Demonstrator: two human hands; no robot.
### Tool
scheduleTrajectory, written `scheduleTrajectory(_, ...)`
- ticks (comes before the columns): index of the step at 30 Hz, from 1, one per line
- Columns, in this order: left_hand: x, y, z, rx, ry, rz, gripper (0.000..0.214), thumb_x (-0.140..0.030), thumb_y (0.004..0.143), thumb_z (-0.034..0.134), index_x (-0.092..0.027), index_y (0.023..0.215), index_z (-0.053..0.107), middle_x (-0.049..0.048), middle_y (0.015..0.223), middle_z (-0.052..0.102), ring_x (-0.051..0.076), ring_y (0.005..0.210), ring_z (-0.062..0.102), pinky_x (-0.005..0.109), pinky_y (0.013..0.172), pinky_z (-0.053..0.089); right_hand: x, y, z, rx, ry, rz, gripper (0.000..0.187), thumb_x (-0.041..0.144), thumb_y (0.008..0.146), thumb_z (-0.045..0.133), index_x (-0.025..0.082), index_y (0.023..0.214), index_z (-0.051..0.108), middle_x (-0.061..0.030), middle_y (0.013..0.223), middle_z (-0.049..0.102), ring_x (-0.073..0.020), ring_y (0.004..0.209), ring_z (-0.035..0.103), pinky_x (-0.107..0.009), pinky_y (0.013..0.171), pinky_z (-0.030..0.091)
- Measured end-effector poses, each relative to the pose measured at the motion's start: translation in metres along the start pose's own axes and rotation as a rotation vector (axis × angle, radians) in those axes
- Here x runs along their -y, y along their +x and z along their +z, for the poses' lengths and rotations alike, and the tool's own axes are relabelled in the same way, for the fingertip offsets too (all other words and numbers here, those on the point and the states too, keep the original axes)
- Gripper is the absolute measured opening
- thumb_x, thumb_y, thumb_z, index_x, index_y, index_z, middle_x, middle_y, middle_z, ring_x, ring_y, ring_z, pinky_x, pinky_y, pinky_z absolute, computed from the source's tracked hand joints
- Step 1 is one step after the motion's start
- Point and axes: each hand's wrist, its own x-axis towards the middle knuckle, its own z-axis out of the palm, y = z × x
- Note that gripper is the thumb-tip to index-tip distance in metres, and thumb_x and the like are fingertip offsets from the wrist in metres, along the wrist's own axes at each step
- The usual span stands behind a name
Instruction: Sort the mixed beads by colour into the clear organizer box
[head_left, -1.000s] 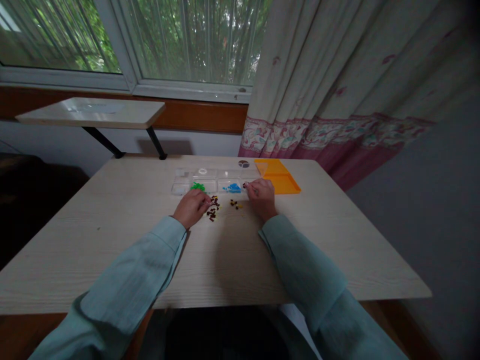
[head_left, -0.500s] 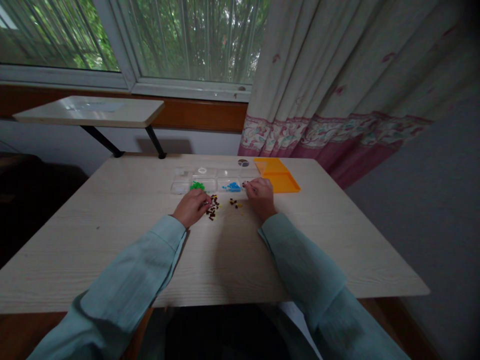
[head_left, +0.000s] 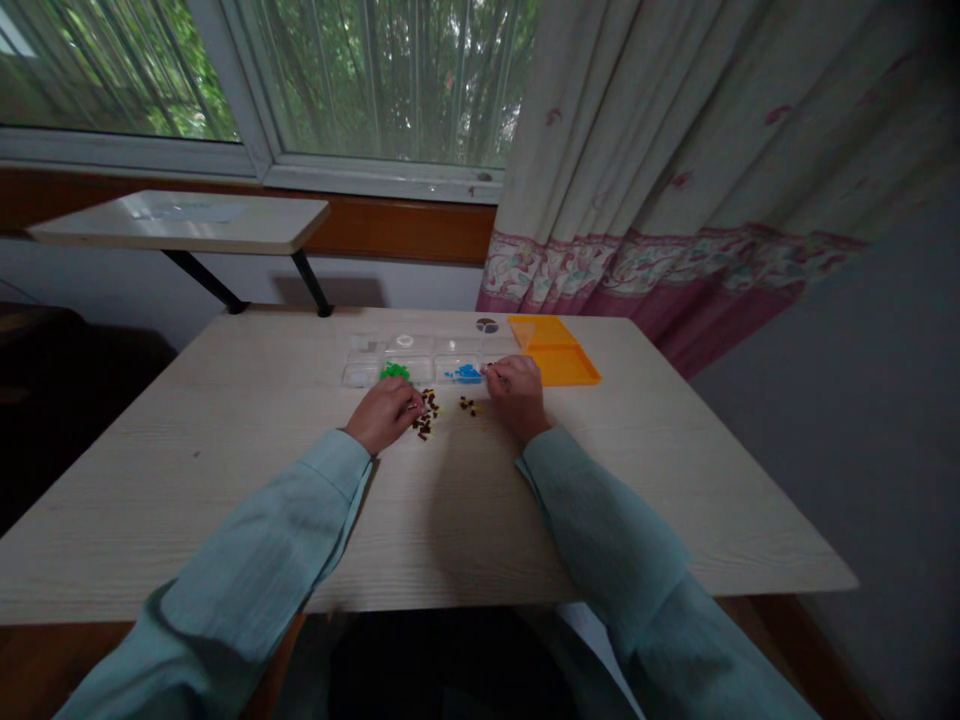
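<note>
My left hand point(head_left: 382, 414) rests on the table at the left edge of a scatter of small dark brown and yellow pieces point(head_left: 424, 425). Its fingers are drawn together; whatever they hold is too small to make out. My right hand point(head_left: 519, 394) is closed in a pinch at the near right end of a clear divided plastic box point(head_left: 433, 370), partly covering it. Anything in that pinch is hidden. Small green pieces point(head_left: 394, 371) lie in one compartment and blue pieces point(head_left: 466, 374) in another. A few brown and yellow pieces point(head_left: 469, 405) sit between my hands.
An open orange case point(head_left: 562, 362) lies right of the clear box. Behind them is a round dark spot point(head_left: 487, 326) on the table point(head_left: 660, 490). A raised white shelf point(head_left: 217, 225) on black legs stands at the back left. A curtain point(head_left: 622, 180) hangs behind the table.
My right hand has shifted very slightly to the left at the box's right end. My left hand stays by the brown pieces.
</note>
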Motion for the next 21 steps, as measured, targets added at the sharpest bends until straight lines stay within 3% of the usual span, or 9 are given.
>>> scheduleTrajectory(12,0.001,0.000,0.002,0.000,0.038,-0.001,0.016,-0.031,0.090,0.054,-0.018,0.087,0.063,0.0068,0.085,0.059,0.021,0.087,0.053,0.037,0.083,0.043,0.000,0.000,0.000,0.018,-0.006,-0.007,0.030,0.038,0.093,0.051,0.021,0.081,0.073,-0.0052,0.083,0.067,-0.0189,0.086,0.052,-0.035,0.083,0.037)
scheduleTrajectory(21,0.002,0.000,0.003,-0.082,-0.004,-0.036,0.026,-0.038,0.092,0.050,-0.018,0.085,0.063,0.0075,0.084,0.059,0.022,0.088,0.053,0.038,0.082,0.044,0.021,0.000,-0.010,0.094,0.028,-0.089,0.031,0.041,0.093,0.050,0.022,0.085,0.072,-0.0058,0.088,0.067,-0.0199,0.091,0.052,-0.037,0.085,0.035)
